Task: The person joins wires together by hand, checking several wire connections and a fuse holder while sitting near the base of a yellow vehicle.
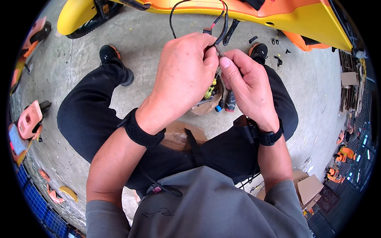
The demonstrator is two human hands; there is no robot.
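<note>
My left hand (185, 77) and my right hand (248, 85) meet in front of me, both pinching a thin black cable (174, 10) with a red lead beside it. The cable loops up toward a yellow and orange vehicle body (301, 20) at the top. My left fingers close around the cable's end, and my right thumb and forefinger grip a small connector or wire tip right beside them. Black straps circle both wrists. Below the hands, a small open box of tools (212, 101) lies on the concrete floor between my knees.
I sit on a piece of cardboard (178, 135) in black trousers. Small black parts (278, 59) are scattered on the floor near the vehicle. Orange body parts (29, 119) lie at the left, cardboard boxes (309, 188) at the lower right.
</note>
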